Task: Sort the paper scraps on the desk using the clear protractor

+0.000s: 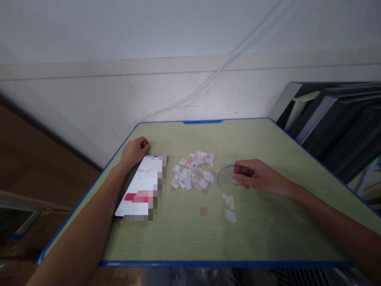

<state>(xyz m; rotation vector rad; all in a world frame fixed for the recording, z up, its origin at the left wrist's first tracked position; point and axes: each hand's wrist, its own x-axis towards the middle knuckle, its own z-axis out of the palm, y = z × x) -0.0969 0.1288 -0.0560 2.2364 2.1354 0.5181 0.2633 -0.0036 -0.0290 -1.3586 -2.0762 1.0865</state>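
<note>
My right hand (251,174) pinches a clear semicircular protractor (225,176) by its right side, with the curved edge pointing left, beside the paper scraps. To its left lies a loose heap of small torn white and pinkish paper scraps (190,174). A few white pieces (230,215) and a single pinkish piece (203,211) lie nearer to me. My left hand (138,147) rests curled into a loose fist near the table's left edge; whether anything is inside its fingers cannot be made out. Just below it lies a phone (138,182) showing a timer, partly pixelated.
The green tabletop (178,234) has a blue rim and stands against a white wall (166,89) with a cable (205,84) running down it. Dark folder-like items (336,119) lean at the right. A brown panel (44,131) stands at the left.
</note>
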